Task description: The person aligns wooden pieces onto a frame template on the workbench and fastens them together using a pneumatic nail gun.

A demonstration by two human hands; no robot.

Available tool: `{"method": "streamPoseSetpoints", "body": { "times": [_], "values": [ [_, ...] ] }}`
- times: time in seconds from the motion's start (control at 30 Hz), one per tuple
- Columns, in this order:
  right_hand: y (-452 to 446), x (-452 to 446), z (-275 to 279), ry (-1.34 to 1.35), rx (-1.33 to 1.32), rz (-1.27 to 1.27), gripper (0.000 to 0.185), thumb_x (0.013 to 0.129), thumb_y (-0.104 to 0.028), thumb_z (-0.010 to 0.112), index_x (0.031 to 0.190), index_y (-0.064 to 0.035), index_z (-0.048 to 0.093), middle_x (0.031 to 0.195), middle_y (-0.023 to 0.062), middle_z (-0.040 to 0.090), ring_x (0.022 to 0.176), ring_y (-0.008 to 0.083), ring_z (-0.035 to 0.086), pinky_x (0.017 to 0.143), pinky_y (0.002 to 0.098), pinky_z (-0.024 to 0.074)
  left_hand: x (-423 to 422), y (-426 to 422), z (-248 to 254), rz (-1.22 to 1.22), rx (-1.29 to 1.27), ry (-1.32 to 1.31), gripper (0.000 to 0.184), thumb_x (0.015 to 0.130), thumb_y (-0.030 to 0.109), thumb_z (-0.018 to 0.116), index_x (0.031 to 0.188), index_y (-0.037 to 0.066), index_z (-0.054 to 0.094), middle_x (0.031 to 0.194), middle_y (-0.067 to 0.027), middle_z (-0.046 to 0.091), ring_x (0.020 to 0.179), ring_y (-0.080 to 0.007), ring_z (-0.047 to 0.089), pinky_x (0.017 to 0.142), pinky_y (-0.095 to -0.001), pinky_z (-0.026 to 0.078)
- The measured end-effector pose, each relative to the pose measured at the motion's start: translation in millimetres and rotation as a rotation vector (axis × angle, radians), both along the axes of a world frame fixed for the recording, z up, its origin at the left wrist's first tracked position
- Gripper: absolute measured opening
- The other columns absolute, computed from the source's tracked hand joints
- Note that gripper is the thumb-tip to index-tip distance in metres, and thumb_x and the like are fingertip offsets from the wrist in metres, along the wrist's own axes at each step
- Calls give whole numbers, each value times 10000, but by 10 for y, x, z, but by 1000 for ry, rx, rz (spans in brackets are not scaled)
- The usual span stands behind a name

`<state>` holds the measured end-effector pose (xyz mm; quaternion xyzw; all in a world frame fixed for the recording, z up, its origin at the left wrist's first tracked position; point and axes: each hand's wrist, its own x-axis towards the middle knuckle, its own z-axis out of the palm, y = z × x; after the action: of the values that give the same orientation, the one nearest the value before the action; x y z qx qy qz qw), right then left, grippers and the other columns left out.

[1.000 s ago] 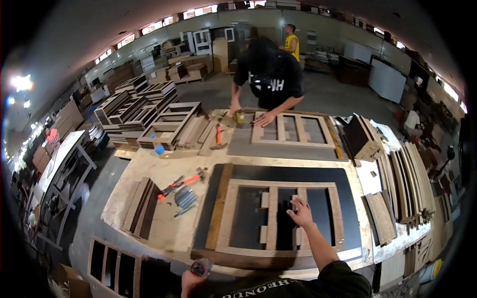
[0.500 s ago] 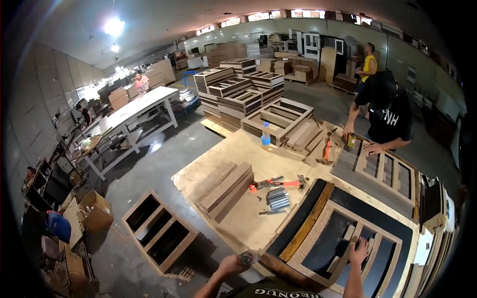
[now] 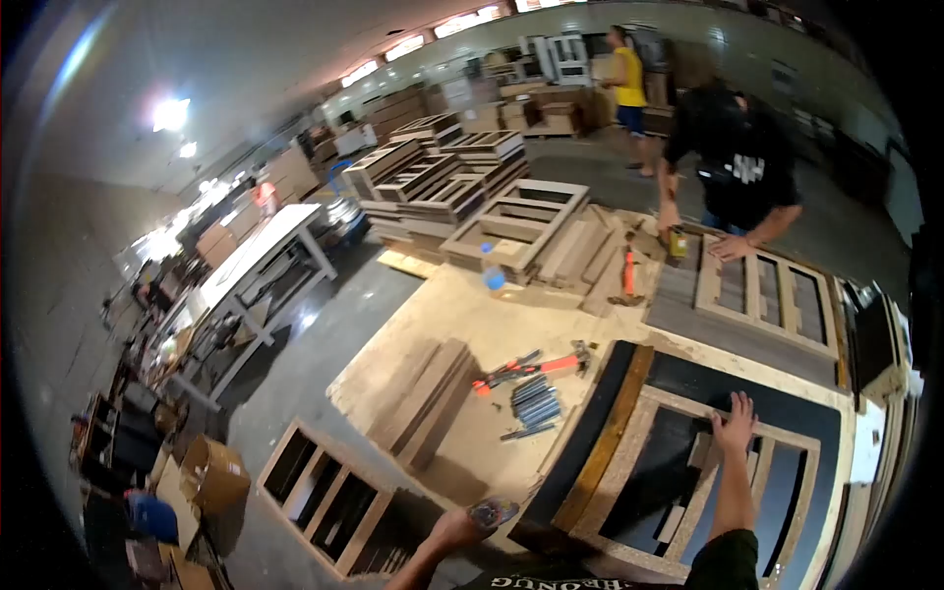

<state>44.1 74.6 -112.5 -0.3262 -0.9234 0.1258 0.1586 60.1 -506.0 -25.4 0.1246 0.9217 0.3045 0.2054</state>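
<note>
My left hand (image 3: 454,531) is closed around a small roundish object (image 3: 492,512) with a shiny, partly see-through look; its kind is not clear. It is held in front of my body, left of the work panel. With fingers spread, my right hand (image 3: 735,427) rests at the far rail of a wooden frame (image 3: 619,457) with several slats. The frame lies on a black panel (image 3: 787,398). Short wood pieces (image 3: 700,449) lie by the slats inside it. A yellow-brown wood strip (image 3: 605,442) runs along the frame's left side.
On the plywood table (image 3: 364,364) lie stacked wood strips (image 3: 423,398), metal staple or nail strips (image 3: 536,401) and an orange-handled hammer (image 3: 560,364). A bottle (image 3: 493,275) stands farther back. Across the table, a co-worker (image 3: 737,157) handles another frame (image 3: 772,305). A slatted frame (image 3: 329,501) is at left.
My right hand has moved away from me, from the inner slat to the far rail, and its fingers have spread. The view has turned; the person in yellow appears farther left.
</note>
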Motion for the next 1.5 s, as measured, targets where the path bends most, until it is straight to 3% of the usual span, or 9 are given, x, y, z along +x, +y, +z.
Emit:
{"method": "streamPoseSetpoints", "body": {
  "times": [0.23, 0.4, 0.5, 0.57, 0.63, 0.77, 1.0, 1.1, 1.5],
  "values": [
    [70, -42, -19, -5, -146, 56, 529, 766, -430, 645, 1197, -132, 569, 1368, 97, 451, 1314, 292, 370, 1098, 573, 195, -91, 263, 185, -27, 19, -85, 314, 791, 333, 661, 1012, 109, 647, 971, -162, 659, 935, -332, 623, 772, -404, 492],
    [28, -15, -2, 210, -23, 155, 396, 766, -450, 626, 966, -110, 659, 1027, 132, 583, 1079, 328, 516, 1039, 519, 295, -287, 430, 262, -21, -33, -366, 404, 796, 182, 677, 1129, -16, 565, 1042, -140, 646, 961, -243, 623, 790, -414, 503],
    [-49, -5, 48, 261, -81, 92, 252, 766, -360, 648, 850, -122, 654, 921, 120, 580, 976, 348, 538, 1029, 515, 309, -491, 624, 481, -4, 4, -73, 286, 708, 170, 750, 933, 32, 640, 807, -80, 675, 749, -154, 618, 647, -323, 502],
    [-59, -40, -78, 276, -51, 43, 252, 742, -363, 666, 840, -131, 652, 900, 110, 568, 959, 332, 541, 1036, 517, 302, -673, 910, 754, -28, 54, -42, 296, 698, 165, 754, 931, 24, 641, 797, -79, 677, 719, -137, 613, 635, -317, 503],
    [-108, -64, -67, 246, -23, -17, 244, 725, -355, 673, 841, -141, 655, 899, 103, 562, 962, 323, 540, 1040, 520, 297, -1016, 1214, 863, -177, -67, -119, 487, 709, 230, 783, 1099, 3, 601, 1036, -130, 667, 933, -226, 642, 795, -352, 520],
    [-102, -63, -80, 274, -24, -21, 241, 737, -347, 661, 850, -136, 643, 896, 101, 552, 963, 316, 535, 1046, 520, 290, -1564, 1937, 948, -377, 44, -3, 409, 717, 176, 743, 1063, -10, 631, 960, -112, 690, 871, -151, 658, 750, -307, 526],
    [-72, -77, -96, 271, -76, -36, 196, 773, -317, 647, 842, -134, 632, 909, 98, 529, 975, 315, 524, 1047, 496, 284, -2214, 3017, 569, -595, 114, 34, 419, 729, 121, 745, 1109, -6, 620, 1011, -118, 686, 962, -183, 652, 835, -314, 503],
    [-88, -82, -100, 248, -70, -57, 213, 773, -336, 655, 832, -133, 625, 900, 91, 521, 981, 303, 525, 1047, 492, 283, -2376, 3180, 384, -668, -53, 27, 423, 726, 94, 745, 1123, 18, 619, 1025, -130, 683, 947, -197, 655, 821, -318, 504],
    [-105, -97, -98, 273, -70, -84, 223, 753, -341, 663, 827, -133, 631, 884, 96, 538, 984, 281, 534, 1070, 490, 276, -2550, 3270, 152, -763, 49, 3, 396, 716, 83, 730, 1086, 0, 619, 999, -110, 686, 944, -181, 652, 819, -311, 500]
  ]
}}
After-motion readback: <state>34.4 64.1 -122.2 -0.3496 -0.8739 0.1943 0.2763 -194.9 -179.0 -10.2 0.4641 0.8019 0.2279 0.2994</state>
